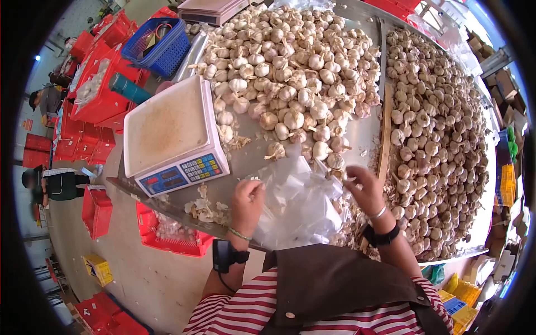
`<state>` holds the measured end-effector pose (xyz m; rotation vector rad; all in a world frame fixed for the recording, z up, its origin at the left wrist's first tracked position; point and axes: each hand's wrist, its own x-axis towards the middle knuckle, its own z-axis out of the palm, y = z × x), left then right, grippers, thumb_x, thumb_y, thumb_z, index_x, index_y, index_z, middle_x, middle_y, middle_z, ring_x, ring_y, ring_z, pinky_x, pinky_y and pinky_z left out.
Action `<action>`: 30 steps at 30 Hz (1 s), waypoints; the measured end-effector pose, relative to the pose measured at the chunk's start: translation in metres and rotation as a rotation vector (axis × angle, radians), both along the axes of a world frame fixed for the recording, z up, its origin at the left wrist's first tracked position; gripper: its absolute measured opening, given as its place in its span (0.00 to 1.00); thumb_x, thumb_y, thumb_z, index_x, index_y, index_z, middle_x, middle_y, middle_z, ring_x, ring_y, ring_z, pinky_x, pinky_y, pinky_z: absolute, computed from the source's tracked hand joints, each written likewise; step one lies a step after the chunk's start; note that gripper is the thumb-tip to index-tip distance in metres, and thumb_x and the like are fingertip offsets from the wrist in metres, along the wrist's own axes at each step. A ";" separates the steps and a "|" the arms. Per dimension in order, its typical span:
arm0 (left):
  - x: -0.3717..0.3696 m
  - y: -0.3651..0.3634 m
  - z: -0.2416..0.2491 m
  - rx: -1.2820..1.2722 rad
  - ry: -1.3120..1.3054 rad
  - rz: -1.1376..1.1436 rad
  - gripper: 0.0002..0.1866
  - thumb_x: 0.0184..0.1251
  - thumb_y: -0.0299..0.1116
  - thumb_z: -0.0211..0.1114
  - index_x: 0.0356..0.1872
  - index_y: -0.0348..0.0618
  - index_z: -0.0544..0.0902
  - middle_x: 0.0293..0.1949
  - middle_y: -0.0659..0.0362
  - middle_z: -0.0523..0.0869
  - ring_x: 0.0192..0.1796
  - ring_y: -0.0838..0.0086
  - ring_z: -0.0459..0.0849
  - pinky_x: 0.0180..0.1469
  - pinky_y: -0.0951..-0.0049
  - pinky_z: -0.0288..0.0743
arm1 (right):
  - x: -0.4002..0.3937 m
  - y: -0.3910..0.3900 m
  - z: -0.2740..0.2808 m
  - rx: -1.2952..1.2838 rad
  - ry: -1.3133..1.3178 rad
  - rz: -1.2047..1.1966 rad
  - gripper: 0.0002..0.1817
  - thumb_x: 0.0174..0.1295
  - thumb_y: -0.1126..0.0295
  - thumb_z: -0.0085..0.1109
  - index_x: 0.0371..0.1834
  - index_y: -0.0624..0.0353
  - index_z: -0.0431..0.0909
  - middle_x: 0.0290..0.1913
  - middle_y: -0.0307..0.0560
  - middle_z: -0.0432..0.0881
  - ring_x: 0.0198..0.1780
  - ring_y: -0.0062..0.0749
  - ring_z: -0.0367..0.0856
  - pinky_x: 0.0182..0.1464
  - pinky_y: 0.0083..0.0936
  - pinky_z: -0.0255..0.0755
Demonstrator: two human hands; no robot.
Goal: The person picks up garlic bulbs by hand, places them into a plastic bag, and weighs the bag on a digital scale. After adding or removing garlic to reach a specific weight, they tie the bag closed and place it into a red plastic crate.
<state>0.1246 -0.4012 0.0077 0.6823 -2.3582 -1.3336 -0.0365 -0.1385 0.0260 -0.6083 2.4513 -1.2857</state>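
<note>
Two hands on one clear crinkly plastic bag (296, 204) | left hand (247, 200) pinches its left edge, fingers closed on it | right hand (365, 190) grips the right edge | bag sits on the steel table (245, 162), just below the heap of white garlic bulbs (290, 72) | white digital scale (173, 137) off to the left

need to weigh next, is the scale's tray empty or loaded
Empty: the scale's tray shows only a bare, stained surface; the garlic bulbs lie beside it.

Concrete floor (139, 273) with red crates (97, 100) beside a metal table (363, 134).
</note>
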 end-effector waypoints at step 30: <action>0.065 -0.035 -0.031 -0.011 -0.208 -0.103 0.27 0.46 0.27 0.70 0.52 0.44 0.76 0.49 0.46 0.79 0.52 0.49 0.77 0.55 0.59 0.71 | 0.050 0.159 0.107 -0.738 -0.147 -0.276 0.14 0.58 0.78 0.59 0.48 0.55 0.79 0.47 0.42 0.82 0.46 0.29 0.80 0.48 0.25 0.75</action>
